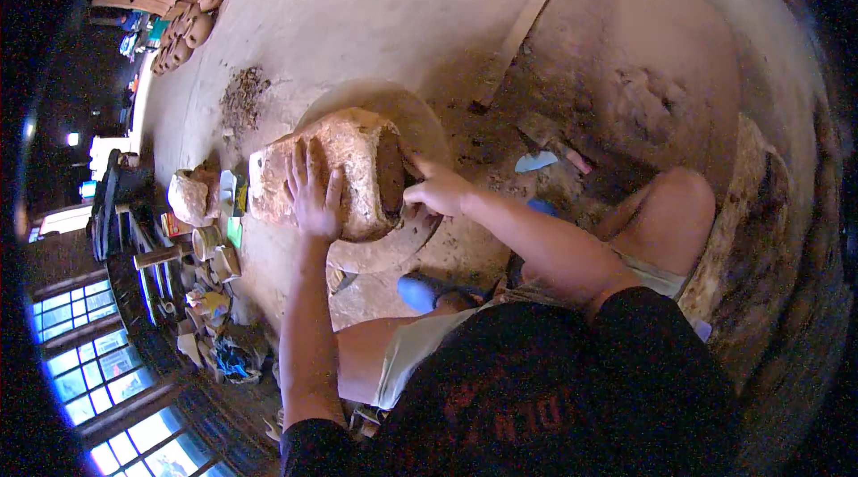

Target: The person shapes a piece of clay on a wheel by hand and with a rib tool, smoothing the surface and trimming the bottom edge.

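A bulky, pale, clay-stained block like a plaster mould lies on a round disc low over the floor. A dark brown hollow opens in its right end. My left hand rests flat on top of the block with its fingers spread. At the rim of the hollow, my right hand has its fingers curled inward. Part of those fingertips is hidden by the hand and the hollow's edge, so what they pinch, if anything, does not show.
A blade-like tool lies on the dirty floor at right. Another pale block stands at left beside cluttered shelving. Brown clay pots are stacked at the far left. A long wooden strip lies on the far floor.
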`<state>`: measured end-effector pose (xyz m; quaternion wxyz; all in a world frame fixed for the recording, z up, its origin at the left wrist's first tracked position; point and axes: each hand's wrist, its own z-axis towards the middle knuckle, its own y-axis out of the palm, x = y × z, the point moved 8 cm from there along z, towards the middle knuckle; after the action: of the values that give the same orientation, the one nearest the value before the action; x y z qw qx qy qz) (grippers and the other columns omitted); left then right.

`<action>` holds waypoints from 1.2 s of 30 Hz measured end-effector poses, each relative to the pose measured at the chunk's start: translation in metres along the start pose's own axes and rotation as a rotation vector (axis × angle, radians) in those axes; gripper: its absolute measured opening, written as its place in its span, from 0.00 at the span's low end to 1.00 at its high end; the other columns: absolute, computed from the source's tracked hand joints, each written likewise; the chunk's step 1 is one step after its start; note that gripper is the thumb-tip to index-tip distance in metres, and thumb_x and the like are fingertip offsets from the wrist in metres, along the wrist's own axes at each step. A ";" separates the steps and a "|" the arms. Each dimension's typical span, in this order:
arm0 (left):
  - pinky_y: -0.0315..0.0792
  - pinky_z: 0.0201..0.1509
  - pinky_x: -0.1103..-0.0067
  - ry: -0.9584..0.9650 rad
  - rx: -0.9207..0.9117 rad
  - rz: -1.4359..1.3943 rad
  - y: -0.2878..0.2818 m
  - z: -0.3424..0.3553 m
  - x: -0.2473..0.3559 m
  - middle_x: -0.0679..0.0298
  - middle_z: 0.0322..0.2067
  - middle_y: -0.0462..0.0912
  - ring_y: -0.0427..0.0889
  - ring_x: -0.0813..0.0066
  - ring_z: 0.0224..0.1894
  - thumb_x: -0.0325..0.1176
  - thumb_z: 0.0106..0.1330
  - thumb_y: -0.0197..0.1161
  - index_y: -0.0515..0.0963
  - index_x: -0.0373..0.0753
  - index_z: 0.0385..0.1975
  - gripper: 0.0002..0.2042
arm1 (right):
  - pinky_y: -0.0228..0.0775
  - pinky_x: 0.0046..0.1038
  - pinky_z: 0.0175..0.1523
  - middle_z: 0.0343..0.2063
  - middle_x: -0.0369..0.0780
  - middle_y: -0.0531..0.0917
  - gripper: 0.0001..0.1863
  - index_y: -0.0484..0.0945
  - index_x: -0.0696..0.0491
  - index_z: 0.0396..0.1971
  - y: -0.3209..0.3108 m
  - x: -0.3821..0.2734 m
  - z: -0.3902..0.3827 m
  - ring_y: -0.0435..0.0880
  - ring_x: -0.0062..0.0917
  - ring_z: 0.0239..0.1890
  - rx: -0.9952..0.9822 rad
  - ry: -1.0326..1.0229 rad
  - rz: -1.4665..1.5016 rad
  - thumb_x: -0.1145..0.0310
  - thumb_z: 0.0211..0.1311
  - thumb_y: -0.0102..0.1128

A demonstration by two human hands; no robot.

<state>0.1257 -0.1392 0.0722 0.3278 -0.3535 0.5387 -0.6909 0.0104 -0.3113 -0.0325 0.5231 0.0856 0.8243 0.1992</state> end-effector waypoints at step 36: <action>0.38 0.79 0.45 -0.101 0.021 0.121 0.020 -0.008 -0.025 0.54 0.79 0.48 0.42 0.47 0.81 0.61 0.76 0.44 0.52 0.49 0.79 0.37 | 0.78 0.46 0.54 0.48 0.66 0.81 0.55 0.46 0.68 0.74 0.036 0.033 -0.041 0.84 0.59 0.45 0.149 -0.134 -0.677 0.57 0.52 0.65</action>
<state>0.1345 -0.1184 0.0474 0.3996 -0.3513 0.5344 -0.6567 -0.0430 -0.2768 -0.0298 0.6047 -0.1418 0.7820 -0.0521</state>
